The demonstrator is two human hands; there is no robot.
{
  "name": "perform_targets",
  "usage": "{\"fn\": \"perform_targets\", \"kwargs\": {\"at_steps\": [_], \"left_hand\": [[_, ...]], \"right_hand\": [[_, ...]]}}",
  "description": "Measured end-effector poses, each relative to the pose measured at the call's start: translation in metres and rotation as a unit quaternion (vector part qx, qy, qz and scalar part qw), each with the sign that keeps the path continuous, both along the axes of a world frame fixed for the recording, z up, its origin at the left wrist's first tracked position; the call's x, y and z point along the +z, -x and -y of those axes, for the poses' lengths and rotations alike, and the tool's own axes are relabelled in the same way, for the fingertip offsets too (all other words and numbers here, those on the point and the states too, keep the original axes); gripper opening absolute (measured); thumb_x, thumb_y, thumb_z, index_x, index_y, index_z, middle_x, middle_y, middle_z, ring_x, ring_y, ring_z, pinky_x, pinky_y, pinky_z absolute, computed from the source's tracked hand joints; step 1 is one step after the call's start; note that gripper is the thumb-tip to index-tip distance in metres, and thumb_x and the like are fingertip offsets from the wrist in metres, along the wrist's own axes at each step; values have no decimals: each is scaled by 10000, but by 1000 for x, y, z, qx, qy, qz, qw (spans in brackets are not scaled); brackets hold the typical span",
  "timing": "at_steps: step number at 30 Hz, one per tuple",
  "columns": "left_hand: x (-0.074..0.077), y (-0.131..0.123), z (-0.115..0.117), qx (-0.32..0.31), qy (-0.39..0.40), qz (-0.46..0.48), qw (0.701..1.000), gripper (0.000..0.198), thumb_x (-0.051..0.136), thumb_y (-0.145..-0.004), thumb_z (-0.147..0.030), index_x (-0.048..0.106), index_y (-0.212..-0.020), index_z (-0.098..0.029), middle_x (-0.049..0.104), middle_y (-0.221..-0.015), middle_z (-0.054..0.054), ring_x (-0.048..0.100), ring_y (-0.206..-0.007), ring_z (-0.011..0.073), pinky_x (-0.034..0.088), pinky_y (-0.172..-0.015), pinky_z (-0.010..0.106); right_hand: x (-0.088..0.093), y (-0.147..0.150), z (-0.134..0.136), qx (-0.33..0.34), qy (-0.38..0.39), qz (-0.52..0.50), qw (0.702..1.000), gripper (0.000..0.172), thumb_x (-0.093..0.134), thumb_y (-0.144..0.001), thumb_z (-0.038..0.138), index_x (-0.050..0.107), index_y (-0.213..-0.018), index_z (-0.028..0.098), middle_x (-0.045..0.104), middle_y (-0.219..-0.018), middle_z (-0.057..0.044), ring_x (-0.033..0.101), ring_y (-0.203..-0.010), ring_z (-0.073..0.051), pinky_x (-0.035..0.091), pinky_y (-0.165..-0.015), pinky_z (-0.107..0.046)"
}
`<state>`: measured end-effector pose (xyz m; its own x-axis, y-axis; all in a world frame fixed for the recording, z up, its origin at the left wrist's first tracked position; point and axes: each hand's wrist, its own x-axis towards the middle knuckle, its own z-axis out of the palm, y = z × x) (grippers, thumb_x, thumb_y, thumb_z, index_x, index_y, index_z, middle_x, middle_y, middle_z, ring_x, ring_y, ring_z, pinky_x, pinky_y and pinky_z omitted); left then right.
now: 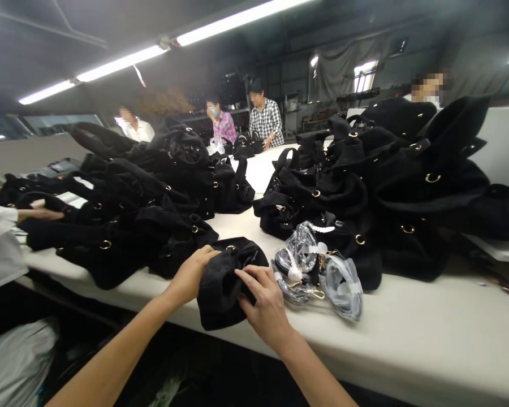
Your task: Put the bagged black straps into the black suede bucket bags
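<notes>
A black fabric bag with a gold ring near its top is between my hands, at the front edge of the table. My left hand grips its left side, fingers partly hidden behind the cloth. On the right, my right hand pinches the bag's fabric with thumb and fingers. Just right of that hand lie coiled straps in clear plastic, with gold clasps and white wrapping bands.
Heaps of black bags with gold rings stand right and left on the white table. At far left a co-worker's hand reaches into the left heap. Several people are behind the table. A grey plastic sack is at lower left.
</notes>
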<state>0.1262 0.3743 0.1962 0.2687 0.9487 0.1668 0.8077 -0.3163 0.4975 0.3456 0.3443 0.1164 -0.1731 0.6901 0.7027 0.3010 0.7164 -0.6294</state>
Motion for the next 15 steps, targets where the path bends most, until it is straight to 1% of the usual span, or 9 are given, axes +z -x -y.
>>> {"fn": "perform_targets", "kwargs": {"at_steps": [1,2,5,7,8,11,13,15], "left_hand": [[0,-2,-1,2,-11,-4,1000,178,549,-792,-277,706,-875,-261,646,-968,44,609,-931,245,477,-826,367],[1,-5,-1,11,-22,-1,1000,174,533,-795,-281,700,-840,-258,652,-934,35,606,-902,234,461,-798,355],[3,-7,-3,80,-59,21,995,217,542,-791,-357,706,-896,-263,660,-888,18,589,-803,214,425,-742,346],[4,-6,-5,127,-78,43,988,267,553,-787,-424,699,-928,-250,657,-869,22,583,-784,217,418,-732,346],[5,-5,-5,146,-86,53,984,273,554,-784,-441,692,-914,-243,651,-856,24,581,-783,219,415,-729,344],[4,-5,-6,172,-109,73,976,248,544,-791,-445,662,-837,-232,609,-829,32,567,-783,222,412,-725,344],[2,-8,-7,170,-123,86,974,259,532,-801,-454,642,-834,-222,586,-903,53,576,-848,233,436,-779,352],[-1,-14,-9,163,-126,101,973,287,517,-798,-464,619,-864,-205,561,-1032,87,583,-970,254,460,-855,363]], "right_hand": [[2,0,1,6,-9,1,1000,476,603,-860,42,624,-1291,243,616,-1204,-81,509,-1126,-270,483,-993,-450],[3,-1,3,16,-18,1,1000,430,597,-845,27,648,-1219,233,629,-1195,-70,502,-1148,-269,468,-1009,-447],[5,-8,11,63,-46,26,997,300,533,-823,2,643,-1011,209,676,-1112,-41,503,-1170,-265,438,-1012,-451],[8,-14,20,84,-77,45,992,236,479,-868,20,607,-946,202,696,-1061,-29,527,-1138,-252,432,-997,-454],[12,-18,25,88,-95,54,990,220,453,-895,30,590,-920,201,700,-1048,-23,538,-1123,-242,427,-1007,-455],[26,-28,36,85,-138,89,983,229,404,-947,44,557,-876,198,695,-1020,-14,564,-1089,-206,398,-1097,-446],[36,-32,41,86,-152,122,977,263,373,-961,35,554,-859,197,683,-985,-21,580,-1052,-186,366,-1155,-431],[41,-33,43,94,-158,148,972,301,341,-962,18,546,-827,191,663,-944,-33,588,-989,-173,346,-1183,-426]]}}
